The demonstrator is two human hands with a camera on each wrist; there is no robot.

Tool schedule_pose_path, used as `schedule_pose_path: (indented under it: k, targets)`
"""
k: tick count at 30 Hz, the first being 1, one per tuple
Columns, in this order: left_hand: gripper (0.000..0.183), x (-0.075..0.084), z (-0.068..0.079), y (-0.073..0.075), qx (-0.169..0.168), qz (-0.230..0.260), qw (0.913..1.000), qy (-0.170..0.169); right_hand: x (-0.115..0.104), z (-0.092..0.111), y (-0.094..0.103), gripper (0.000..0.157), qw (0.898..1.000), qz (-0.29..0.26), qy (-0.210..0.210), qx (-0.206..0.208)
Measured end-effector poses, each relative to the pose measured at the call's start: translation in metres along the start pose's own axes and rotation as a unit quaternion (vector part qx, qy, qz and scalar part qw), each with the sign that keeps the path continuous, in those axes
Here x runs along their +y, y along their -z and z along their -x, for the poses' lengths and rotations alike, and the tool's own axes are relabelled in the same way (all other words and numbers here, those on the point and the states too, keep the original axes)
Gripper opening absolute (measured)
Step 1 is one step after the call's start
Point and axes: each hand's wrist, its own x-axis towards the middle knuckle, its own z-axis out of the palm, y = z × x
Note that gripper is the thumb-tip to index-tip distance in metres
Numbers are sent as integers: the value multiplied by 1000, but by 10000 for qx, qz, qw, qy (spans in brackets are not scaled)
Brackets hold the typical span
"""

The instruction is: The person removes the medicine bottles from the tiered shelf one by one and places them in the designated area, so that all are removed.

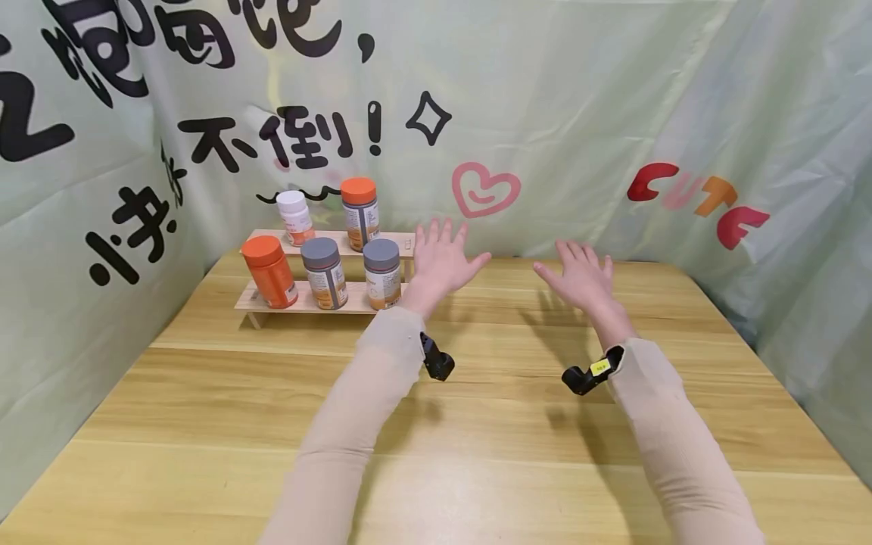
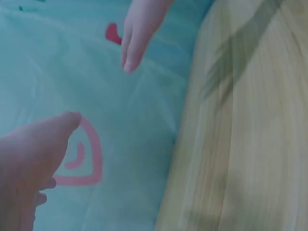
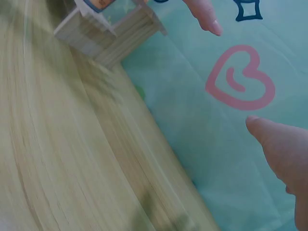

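Note:
Both hands are held out above the table with fingers spread, holding nothing. The left hand (image 1: 441, 261) is just right of a two-step wooden rack (image 1: 354, 304), overlapping its right end in the head view. The right hand (image 1: 584, 278) stands farther right, its thumb pointing toward the left hand. On the rack's lower step stand an orange bottle (image 1: 270, 272) with an orange lid and two grey-lidded jars, one on the left (image 1: 325, 274) and one on the right (image 1: 383, 274). Its upper step carries a small white bottle (image 1: 295, 217) and an orange-lidded jar (image 1: 360, 214).
A wooden table (image 1: 463, 484) spreads out below the arms, their shadows falling on it. Behind and at both sides hangs a pale green cloth (image 1: 565, 113) with black lettering, a pink heart and coloured letters. Each wrist wears a small black camera.

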Motion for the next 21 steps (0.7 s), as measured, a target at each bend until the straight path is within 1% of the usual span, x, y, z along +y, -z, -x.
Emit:
schedule_pose_path:
  k: [2, 5, 8, 11, 14, 17, 20, 21]
  targets:
    - [81, -1, 6, 4, 176, 160, 9996, -119, -2, 1, 1, 86, 9998, -139, 38, 105]
    - [82, -3, 18, 13, 626, 480, 9962, -372, -5, 3, 3, 81, 9980, -516, 93, 341]
    - [82, -6, 31, 25, 1100, 841, 9884, -624, -10, 5, 5, 79, 9932, -1025, 107, 542]
    - [81, -12, 46, 37, 1436, 1262, 9789, -726, -18, 6, 6, 79, 9837, -1682, 105, 625]
    - [79, -22, 62, 47, 1731, 1728, 9674, -654, -29, 7, 4, 80, 9713, -2282, 143, 658]
    - [80, -34, 77, 53, 1955, 2246, 9534, -485, -40, 8, 1, 80, 9603, -2723, 170, 581]
    - [80, -51, 91, 56, 2157, 2828, 9340, -326, -51, 10, -4, 81, 9519, -3019, 242, 452]
    - [81, -57, 96, 57, 2236, 3042, 9255, -295, -54, 10, -6, 80, 9490, -3113, 289, 406]
